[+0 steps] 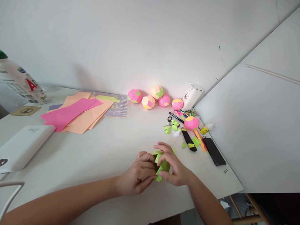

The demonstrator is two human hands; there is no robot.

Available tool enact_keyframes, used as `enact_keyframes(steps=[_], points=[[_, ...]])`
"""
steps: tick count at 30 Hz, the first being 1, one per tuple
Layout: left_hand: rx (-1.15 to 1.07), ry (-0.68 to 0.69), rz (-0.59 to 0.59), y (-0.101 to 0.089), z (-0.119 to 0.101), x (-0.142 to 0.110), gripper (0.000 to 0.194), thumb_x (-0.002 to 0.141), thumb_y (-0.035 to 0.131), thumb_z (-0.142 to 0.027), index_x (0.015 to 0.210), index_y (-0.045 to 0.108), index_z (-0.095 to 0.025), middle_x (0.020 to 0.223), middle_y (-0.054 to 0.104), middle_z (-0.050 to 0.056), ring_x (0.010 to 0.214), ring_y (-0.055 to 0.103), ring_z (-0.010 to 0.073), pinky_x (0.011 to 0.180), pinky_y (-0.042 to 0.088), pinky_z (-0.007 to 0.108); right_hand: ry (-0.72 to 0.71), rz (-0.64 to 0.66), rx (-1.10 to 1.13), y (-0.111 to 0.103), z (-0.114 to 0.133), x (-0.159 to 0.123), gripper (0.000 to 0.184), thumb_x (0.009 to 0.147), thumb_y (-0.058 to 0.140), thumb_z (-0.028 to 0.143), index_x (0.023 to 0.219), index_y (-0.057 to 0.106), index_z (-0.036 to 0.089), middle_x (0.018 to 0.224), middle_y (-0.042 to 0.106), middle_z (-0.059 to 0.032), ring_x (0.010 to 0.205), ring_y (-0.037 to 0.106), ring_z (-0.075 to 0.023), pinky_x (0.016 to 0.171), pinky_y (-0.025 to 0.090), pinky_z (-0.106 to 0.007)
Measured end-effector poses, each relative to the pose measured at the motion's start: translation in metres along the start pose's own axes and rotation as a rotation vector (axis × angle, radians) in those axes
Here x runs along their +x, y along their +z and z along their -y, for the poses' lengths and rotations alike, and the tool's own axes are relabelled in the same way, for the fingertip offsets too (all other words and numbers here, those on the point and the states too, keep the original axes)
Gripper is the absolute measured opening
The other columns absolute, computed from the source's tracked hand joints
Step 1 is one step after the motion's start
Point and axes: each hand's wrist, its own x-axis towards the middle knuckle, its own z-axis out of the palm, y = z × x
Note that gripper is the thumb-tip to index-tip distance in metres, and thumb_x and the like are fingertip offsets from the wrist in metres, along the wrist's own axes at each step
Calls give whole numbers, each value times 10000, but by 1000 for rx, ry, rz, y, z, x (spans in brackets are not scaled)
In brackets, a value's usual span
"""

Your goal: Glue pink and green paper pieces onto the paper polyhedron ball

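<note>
A partly built ball of folded green paper [164,166] is held low over the near part of the table, with a dark opening on its left side. My left hand [138,174] is closed, thumb and fingers pinching the ball's left edge by the opening. Curved round the ball's right side and top is my right hand [176,168], its thumb at the lower edge. Fingers hide much of the paper. Just beyond lie small folded green pieces [167,129], scissors [169,119] and a black-and-yellow utility knife [188,140].
Several finished paper balls [148,102] line the wall, near a white cylinder [192,96]. On the right are a glue bottle [206,128] and a black phone [213,151]. Pink paper [70,114], a white power bank [28,147] and a large bottle [23,81] are on the left.
</note>
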Motion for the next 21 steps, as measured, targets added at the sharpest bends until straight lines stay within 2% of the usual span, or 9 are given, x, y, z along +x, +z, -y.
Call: enact_keyframes(steps=[7,14,21], points=[[123,80,-42,2,8,-5,185,895,455,-110,894,605,-218,705,687,22,845,508,213,773,300,388,28,-31,36,-4,-9,-1,357,837,589,301,1175,492,238,1424,404,-118,1422,229,-277,1122,288,-503],[148,36,-38,3,22,-7,210,945,419,-173,907,622,-212,792,708,43,893,517,213,824,309,386,134,-99,68,-1,-13,-1,330,935,464,308,1257,466,235,1406,420,-117,1366,348,-245,1119,331,-459],[172,-28,-104,2,23,-7,181,901,429,-102,914,583,-196,865,672,57,957,515,228,862,321,397,196,-173,41,2,-20,-2,377,936,476,297,1308,426,258,1399,431,-104,1326,394,-241,1108,351,-447]])
